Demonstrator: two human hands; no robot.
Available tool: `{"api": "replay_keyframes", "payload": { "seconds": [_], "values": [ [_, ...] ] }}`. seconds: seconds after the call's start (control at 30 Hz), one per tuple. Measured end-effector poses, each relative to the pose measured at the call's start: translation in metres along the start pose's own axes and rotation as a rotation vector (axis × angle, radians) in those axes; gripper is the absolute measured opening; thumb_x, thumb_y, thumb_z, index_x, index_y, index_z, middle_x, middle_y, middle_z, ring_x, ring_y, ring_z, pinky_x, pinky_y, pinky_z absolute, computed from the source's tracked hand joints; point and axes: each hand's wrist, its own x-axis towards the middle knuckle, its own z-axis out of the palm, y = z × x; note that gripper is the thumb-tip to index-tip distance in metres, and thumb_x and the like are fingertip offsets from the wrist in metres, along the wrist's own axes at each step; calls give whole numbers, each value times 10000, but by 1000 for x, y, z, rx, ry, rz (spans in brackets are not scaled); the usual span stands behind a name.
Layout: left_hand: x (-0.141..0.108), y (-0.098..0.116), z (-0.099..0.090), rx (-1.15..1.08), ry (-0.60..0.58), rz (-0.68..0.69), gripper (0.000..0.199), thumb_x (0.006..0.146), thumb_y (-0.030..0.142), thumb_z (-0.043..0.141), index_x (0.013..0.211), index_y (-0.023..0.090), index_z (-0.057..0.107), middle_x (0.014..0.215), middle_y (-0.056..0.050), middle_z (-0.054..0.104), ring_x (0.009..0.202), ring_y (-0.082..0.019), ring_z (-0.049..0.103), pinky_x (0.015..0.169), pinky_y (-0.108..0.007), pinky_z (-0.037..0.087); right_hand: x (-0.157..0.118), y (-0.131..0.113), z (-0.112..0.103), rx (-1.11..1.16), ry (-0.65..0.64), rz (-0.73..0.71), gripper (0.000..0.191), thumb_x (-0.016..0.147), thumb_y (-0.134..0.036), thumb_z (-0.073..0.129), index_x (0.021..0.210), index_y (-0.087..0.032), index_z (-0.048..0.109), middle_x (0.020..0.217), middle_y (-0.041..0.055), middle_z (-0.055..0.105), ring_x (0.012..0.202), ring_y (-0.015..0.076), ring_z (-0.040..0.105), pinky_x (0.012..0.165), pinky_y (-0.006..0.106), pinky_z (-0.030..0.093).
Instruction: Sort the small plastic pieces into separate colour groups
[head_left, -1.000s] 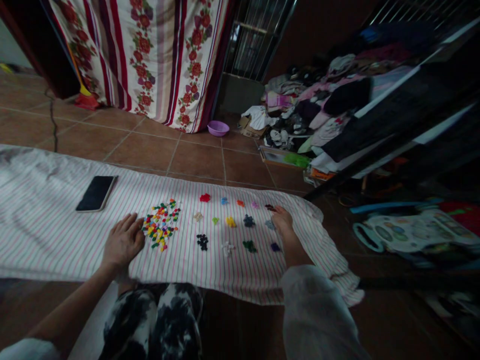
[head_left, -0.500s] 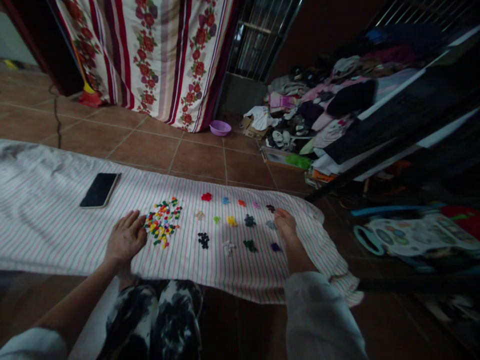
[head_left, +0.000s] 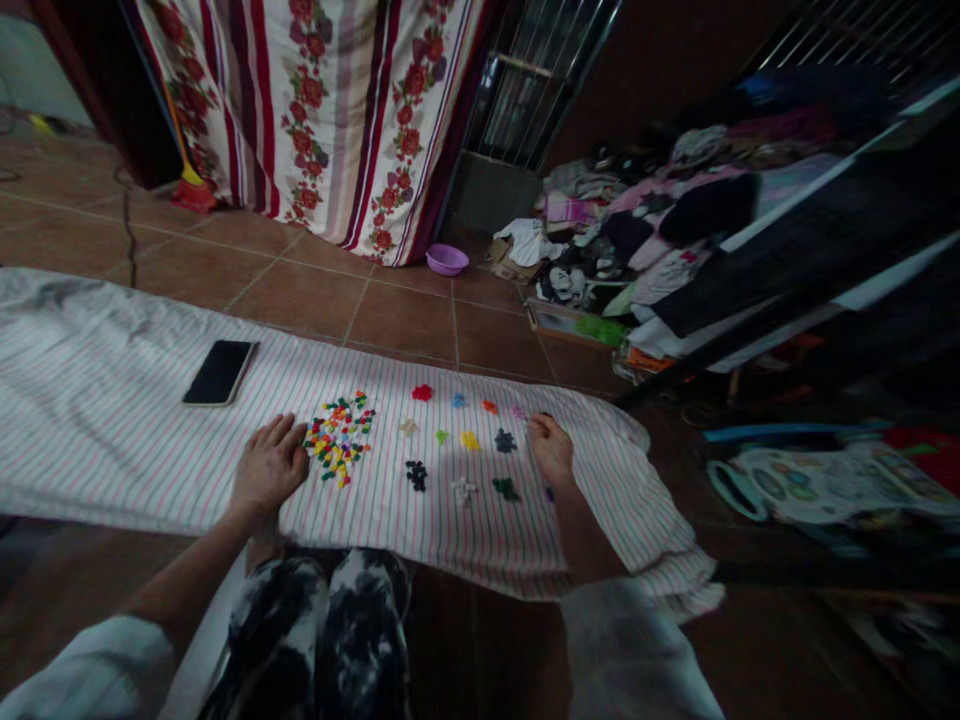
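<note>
Many tiny, multicoloured pieces [head_left: 339,440] lie scattered beside the left hand [head_left: 271,462].

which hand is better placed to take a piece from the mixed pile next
Likely the left hand: it lies at the edge of the mixed pile, while the right hand is beyond the yellow pieces, near the pink pieces, with farther to go.

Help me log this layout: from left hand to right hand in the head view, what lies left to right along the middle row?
Bare left hand, multicoloured pile of small pieces, beige cluster, lime-green cluster, yellow cluster, slate-grey cluster, bare right hand.
</note>
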Motion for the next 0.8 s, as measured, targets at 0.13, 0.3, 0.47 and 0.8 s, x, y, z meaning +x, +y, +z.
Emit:
{"api": "replay_keyframes", "payload": {
  "seconds": [0.13,0.3,0.47,0.8],
  "values": [
    [0,1,-1,-9,0,3,427,882,271,377,1189,137,641,1337,-160,582,1312,-293,476,1079,-449,378,-33,-33,29,108,-84,-115,408,767,-403,483,992,-153,715,987,128,731,925,248,676,901,408,514],
    [0,0,-1,-1,-1,4,420,883,259,380,1187,143,645,1344,-154,578,1312,-296,473,1076,-446,376,-85,-81,70,196,-249,-262,327,796,-364,507,984,-193,713,986,91,733,878,206,682,846,350,542],
    [0,1,0,-10,7,-11,407,877,249,398,1184,152,648,1339,-146,583,1307,-290,479,1077,-437,375,-136,-122,104,204,-440,-474,261,828,-234,489,954,-211,716,946,68,727,894,181,672,838,311,532],
    [1,2,0,-44,-17,-30,403,864,220,423,1195,156,644,1355,-145,571,1314,-296,473,1095,-445,359,-167,-177,154,31,-640,-612,260,877,-154,506,980,-216,737,926,54,687,884,159,635,832,261,494]
  ]
}}
